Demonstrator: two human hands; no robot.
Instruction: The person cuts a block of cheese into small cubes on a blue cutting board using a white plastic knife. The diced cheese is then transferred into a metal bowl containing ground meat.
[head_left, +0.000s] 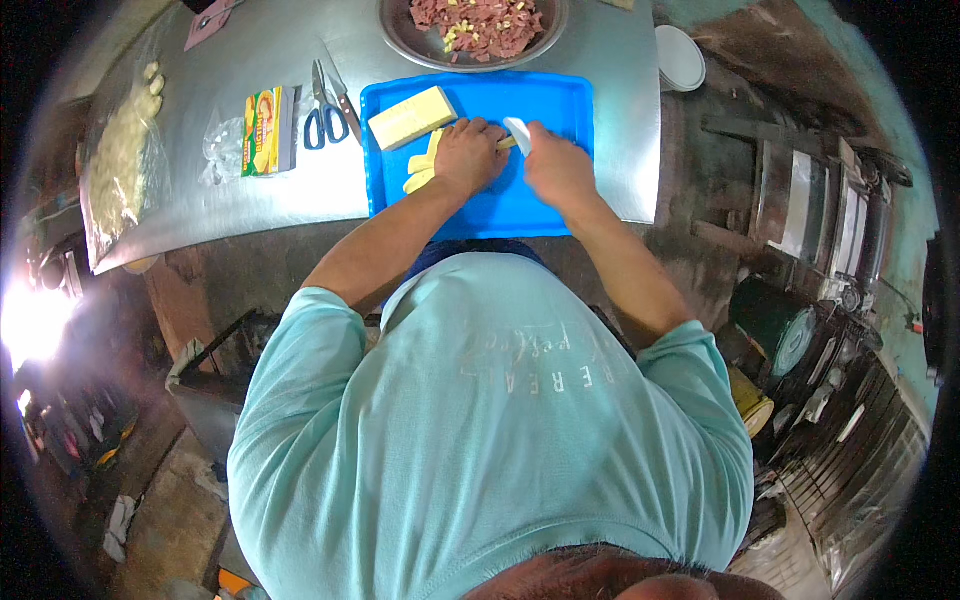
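Observation:
A blue plastic tray (480, 217) lies on the steel table in front of me. Inside it, my left hand (471, 156) presses down with bent fingers on a thin yellow cheese strip (507, 142), whose end sticks out to the right. My right hand (559, 169) grips a knife (517, 135); its pale blade stands close to that end, and the handle is hidden in my fist. A large cheese block (412, 118) rests at the tray's back left. Thick cheese slices (421, 174) lie beside my left wrist, partly covered by the hand.
Behind the tray, a metal basin (390, 37) holds chopped pink meat (480, 26) and yellow cubes. Left on the steel table (330, 195) are scissors (325, 124), a second knife (343, 97), a cheese box (264, 131) and a plastic bag (124, 165) of pale pieces. A white bucket (681, 60) stands right.

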